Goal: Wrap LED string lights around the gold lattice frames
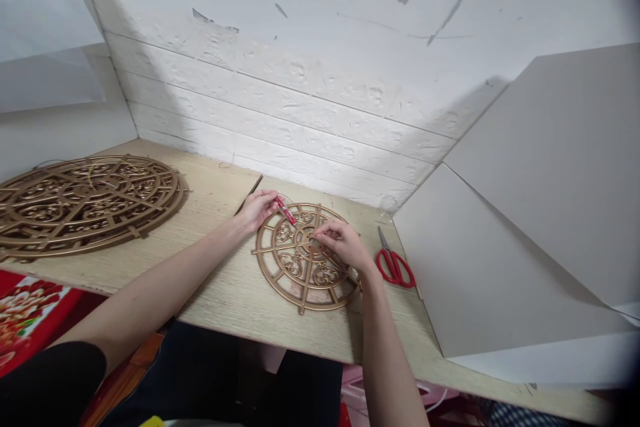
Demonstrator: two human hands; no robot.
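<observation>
A gold openwork disc (300, 301) with spokes and scroll patterns lies flat on the table in front of me. Above its far left rim, my left hand (259, 209) pinches a slim red pen-shaped tool (285, 209) that points down to the right. A thin dark line curves beside the tool. My right hand (342, 243) is over the disc's centre, its thumb and fingertips pressed together. Whatever they may hold is too small to make out. To the right of that hand lie scissors with red handles (395, 268), blades pointing to the wall.
More gold openwork discs (95, 203) are stacked on the left of the wooden table (220, 300). A white textured wall (300, 107) closes off the back. White panels (490, 260) stand along the right side. A red patterned box or bag (30, 320) is below the left edge.
</observation>
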